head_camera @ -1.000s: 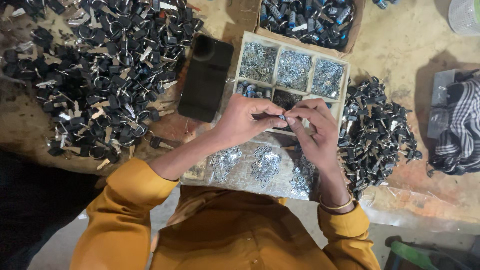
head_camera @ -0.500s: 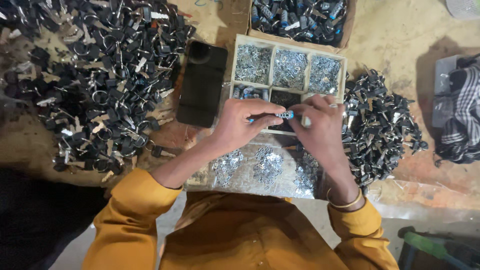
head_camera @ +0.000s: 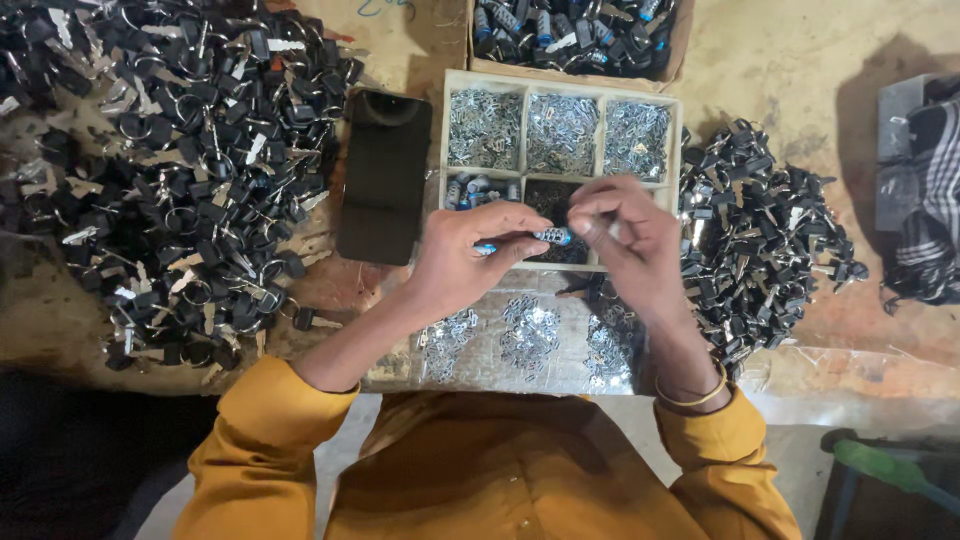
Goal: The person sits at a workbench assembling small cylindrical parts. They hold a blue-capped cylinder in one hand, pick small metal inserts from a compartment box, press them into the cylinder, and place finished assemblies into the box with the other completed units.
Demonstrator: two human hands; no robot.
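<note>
My left hand [head_camera: 470, 255] pinches a small blue and silver cylinder part [head_camera: 550, 236] over the middle of a wooden compartment tray [head_camera: 681, 140]. My right hand [head_camera: 625, 240] meets it from the right, fingertips pressed together on a tiny piece at the cylinder's end; that piece is too small to make out. The tray's back row holds small shiny metal pieces [head_camera: 562, 133]. A few more blue and silver cylinders [head_camera: 478, 188] lie in its left middle compartment. Both sleeves are mustard yellow, and a bangle [head_camera: 690, 396] sits on my right wrist.
A big heap of black-headed keys on rings [head_camera: 170, 170] covers the left. A smaller heap of black parts [head_camera: 765, 245] lies right of the tray. A black phone [head_camera: 385, 175] rests beside the tray. A cardboard box of cylinders [head_camera: 580, 30] stands behind; a checked cloth [head_camera: 925, 200] far right.
The view has shifted a little. My hands stay together over the tray, and the blue and silver cylinder now shows more plainly between the fingertips.
</note>
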